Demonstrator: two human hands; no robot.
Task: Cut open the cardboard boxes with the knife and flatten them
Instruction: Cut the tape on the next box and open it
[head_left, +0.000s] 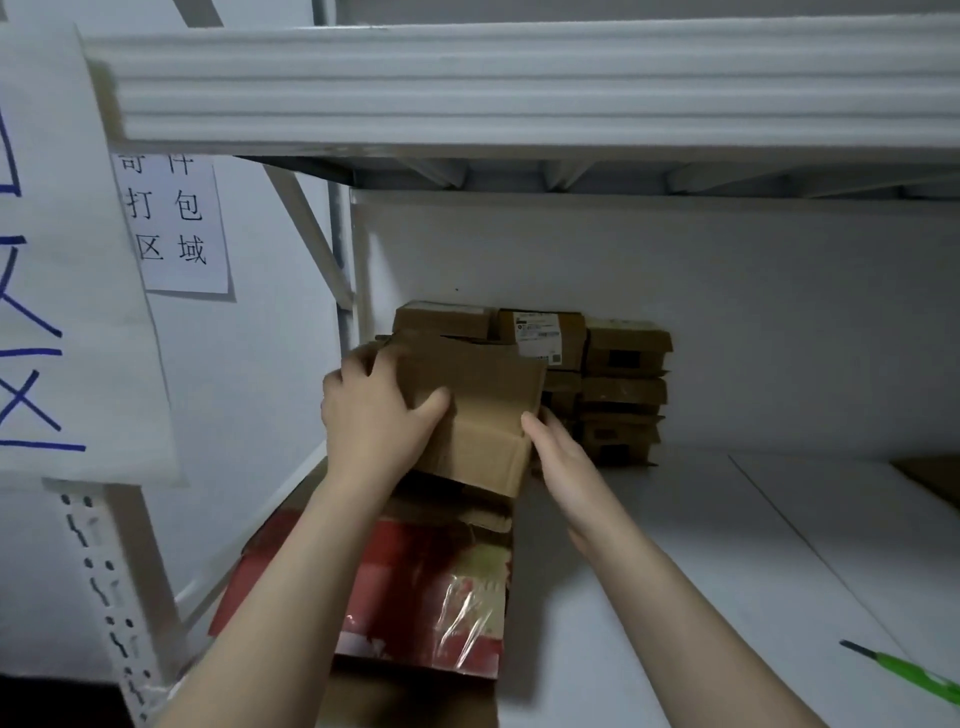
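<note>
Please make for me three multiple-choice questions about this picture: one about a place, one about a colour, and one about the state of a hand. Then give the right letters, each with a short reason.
1. Where does the green-handled knife lie?
A. held in a hand
B. on the white shelf board, apart from both hands
C. on the floor

2. What colour is the printed carton lying nearest the camera?
A. blue
B. black
C. red

3. What does the left hand do to the brown cardboard box?
A. grips its upper left corner
B. hangs clear of it
C. lies flat under it

Answers:
1 B: the knife lies alone at the lower right.
2 C: its printed face is red.
3 A: the fingers curl over the corner with the thumb on the face, while the right hand touches the box's right side with straight fingers.
</note>
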